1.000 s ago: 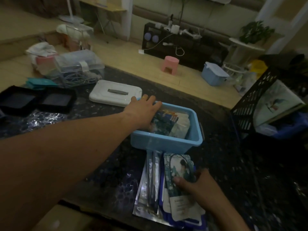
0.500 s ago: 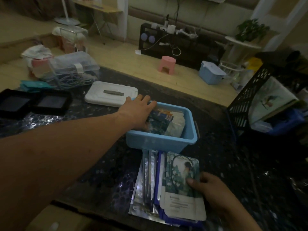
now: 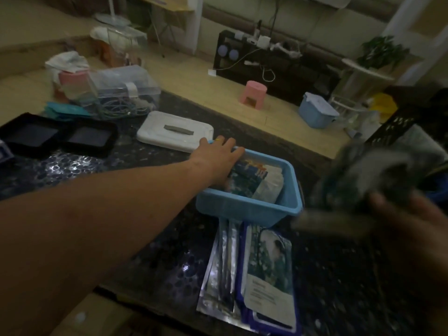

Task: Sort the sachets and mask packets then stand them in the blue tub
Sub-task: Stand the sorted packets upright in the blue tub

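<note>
The blue tub [image 3: 254,210] stands on the dark table, with several mask packets [image 3: 257,181] leaning upright inside it. My left hand [image 3: 215,161] reaches into the tub's left end and presses against those packets. A pile of mask packets [image 3: 269,270] and silver sachets [image 3: 223,265] lies flat in front of the tub. My right hand [image 3: 409,226], heavily blurred, is raised at the right and grips a mask packet [image 3: 378,175] lifted off the pile.
A white lid [image 3: 174,133] lies behind the tub on the left. Two black trays [image 3: 58,137] sit at far left, a clear box of cables [image 3: 126,93] behind them. A black mesh basket [image 3: 397,122] stands at the right. The table's near edge [image 3: 145,309] is close.
My right hand has lifted a mask packet off the pile and swung it up to the right. My left hand stays in the tub against the standing packets.
</note>
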Demonstrator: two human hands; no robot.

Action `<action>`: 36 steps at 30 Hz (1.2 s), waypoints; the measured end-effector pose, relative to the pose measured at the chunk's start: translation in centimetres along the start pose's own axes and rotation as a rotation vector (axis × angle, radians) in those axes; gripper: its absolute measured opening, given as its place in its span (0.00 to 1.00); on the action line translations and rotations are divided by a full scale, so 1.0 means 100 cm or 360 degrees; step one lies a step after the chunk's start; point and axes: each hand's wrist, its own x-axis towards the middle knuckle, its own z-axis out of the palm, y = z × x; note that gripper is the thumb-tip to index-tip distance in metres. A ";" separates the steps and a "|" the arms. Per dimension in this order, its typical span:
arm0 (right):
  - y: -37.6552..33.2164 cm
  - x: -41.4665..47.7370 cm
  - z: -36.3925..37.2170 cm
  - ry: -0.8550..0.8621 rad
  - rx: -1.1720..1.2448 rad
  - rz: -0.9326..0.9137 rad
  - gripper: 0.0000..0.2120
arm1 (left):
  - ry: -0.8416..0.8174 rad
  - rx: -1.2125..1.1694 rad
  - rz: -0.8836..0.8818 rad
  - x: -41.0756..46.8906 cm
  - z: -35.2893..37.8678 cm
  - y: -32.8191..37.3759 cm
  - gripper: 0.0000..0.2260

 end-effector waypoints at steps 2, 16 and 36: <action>-0.015 0.027 0.035 -0.0047 0.0047 -0.0341 0.16 | -0.0025 0.0008 -0.0019 -0.001 -0.001 0.000 0.44; 0.048 0.112 0.125 -0.0919 -0.2497 -0.0560 0.19 | 0.0061 -0.0251 0.0025 -0.001 -0.005 -0.006 0.35; 0.065 0.137 0.157 -0.0956 -0.2809 -0.1142 0.10 | 0.0011 -0.0084 0.0142 0.000 -0.002 -0.003 0.45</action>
